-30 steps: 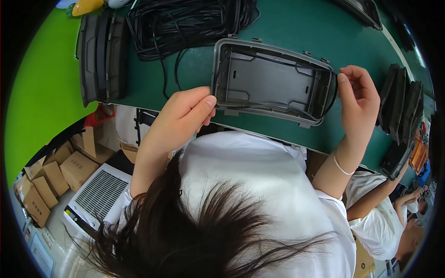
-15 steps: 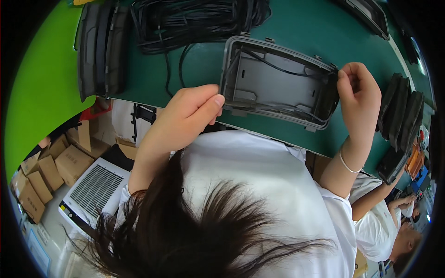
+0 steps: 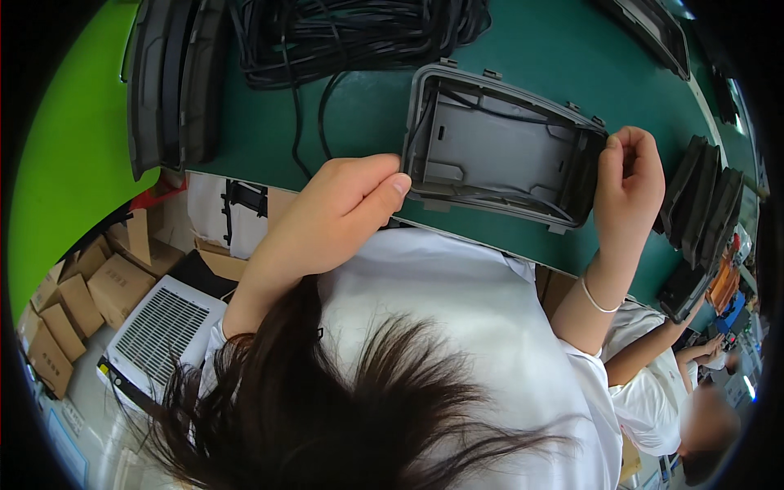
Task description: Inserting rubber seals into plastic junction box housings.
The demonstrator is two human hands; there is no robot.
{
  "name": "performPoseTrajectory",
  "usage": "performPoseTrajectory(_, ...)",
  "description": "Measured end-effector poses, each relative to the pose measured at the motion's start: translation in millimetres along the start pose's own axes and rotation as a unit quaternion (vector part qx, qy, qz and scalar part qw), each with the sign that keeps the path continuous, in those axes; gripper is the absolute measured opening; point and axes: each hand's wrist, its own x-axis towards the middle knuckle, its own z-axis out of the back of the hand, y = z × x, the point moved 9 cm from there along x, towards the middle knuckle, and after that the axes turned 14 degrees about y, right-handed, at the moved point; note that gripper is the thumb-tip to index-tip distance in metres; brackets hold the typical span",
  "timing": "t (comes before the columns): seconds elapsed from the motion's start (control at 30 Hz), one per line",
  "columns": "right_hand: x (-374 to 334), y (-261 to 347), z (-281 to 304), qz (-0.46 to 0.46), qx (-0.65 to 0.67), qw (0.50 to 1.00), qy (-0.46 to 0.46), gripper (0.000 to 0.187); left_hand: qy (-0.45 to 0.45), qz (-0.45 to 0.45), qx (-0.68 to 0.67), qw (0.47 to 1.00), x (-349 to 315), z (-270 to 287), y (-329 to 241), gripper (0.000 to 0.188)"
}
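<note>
A grey rectangular plastic case half (image 3: 498, 151) lies with its hollow side up at the table's near edge. Loops of thin black cord (image 3: 510, 117) hang inside it, running from its left end toward the far right corner. My left hand (image 3: 347, 200) is closed on the case's left rim, thumb on top. At the far right corner my right hand (image 3: 627, 180) makes a pinch, fingertips against the rim. What those fingertips hold is hidden; the cord leads toward them.
A large heap of black cord (image 3: 351, 41) lies at the far side of the green table (image 3: 367, 114). Dark case parts (image 3: 175, 82) stand at the left, and more (image 3: 702, 200) at the right. Beyond these sits a co-worker (image 3: 653, 408). Cardboard boxes (image 3: 122, 282) are on the floor.
The case appears slightly farther right in the picture, along with my left hand. My right hand is still pinched at the corner, a little lower in the picture.
</note>
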Motion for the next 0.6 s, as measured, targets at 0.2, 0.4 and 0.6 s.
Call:
performPoseTrajectory(0.2,1,22,6,0.057,-0.091,0.994,0.004,0.005,0.003,-0.009,0.019,1.0,2,-1,-2,0.031)
performPoseTrajectory(0.4,4,-40,-21,-0.157,0.258,0.942,0.149,0.01,0.009,-0.002,0.021,1.0,2,-1,0,0.032)
performPoseTrajectory(0.6,1,-52,-40,-0.119,0.511,0.851,0.035,0.013,-0.006,0.029,-0.013,0.999,3,0,-1,0.031)
